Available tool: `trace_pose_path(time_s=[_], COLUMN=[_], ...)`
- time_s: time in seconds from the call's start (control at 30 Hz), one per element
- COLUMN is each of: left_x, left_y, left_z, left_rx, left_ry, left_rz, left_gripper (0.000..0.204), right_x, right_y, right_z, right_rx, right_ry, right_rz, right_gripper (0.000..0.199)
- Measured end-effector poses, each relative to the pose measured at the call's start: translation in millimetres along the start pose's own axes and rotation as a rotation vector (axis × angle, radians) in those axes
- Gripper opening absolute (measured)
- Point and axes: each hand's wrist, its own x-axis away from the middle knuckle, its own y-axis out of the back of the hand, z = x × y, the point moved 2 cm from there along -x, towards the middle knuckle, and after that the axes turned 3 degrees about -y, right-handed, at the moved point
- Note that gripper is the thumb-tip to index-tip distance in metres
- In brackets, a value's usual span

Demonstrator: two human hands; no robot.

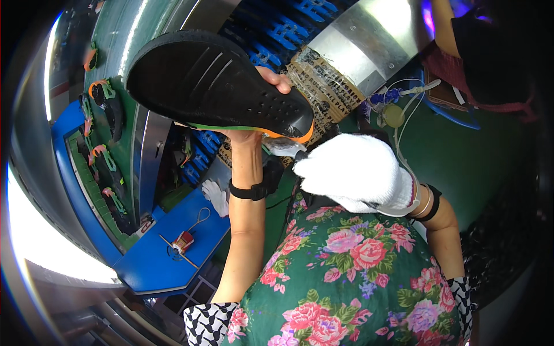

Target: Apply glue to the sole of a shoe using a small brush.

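Observation:
My bare left hand (247, 136) is closed around a shoe sole (202, 86), held up at chest height. Its large black face is turned toward me, with a row of small holes near the heel and an orange and green edge below. My right hand (352, 173) wears a white knitted glove. It sits just below and to the right of the heel, its fingers drawn together. A clear, shiny piece with a dark tip (284, 146) shows between the glove and the heel; what the glove grips is mostly hidden.
Several black shoes with orange and green parts (107, 104) lie on a green conveyor (130, 46) at left. A blue table (153, 271) carries a white glove (216, 197) and a small red-and-white item (183, 242). Beyond are taped cardboard (329, 86) and another person's arm (445, 29).

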Motion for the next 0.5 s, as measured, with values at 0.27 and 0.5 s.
trace_pose_path(time_s=[0.27,0.5], left_x=[-3.2,-3.1], left_y=[-9.1,-14.6], left_z=[5.6,10.4], left_rx=[0.084,0.003], left_ry=[0.031,0.046], left_rz=[0.045,-0.04], left_gripper=[0.122,0.101], right_x=[0.1,-5.3], right_y=[13.1,13.4], right_z=[0.4,10.3], right_rx=[0.079,0.067], right_ry=[0.032,0.003], right_rz=[-0.043,0.025], right_gripper=[0.022,0.025])
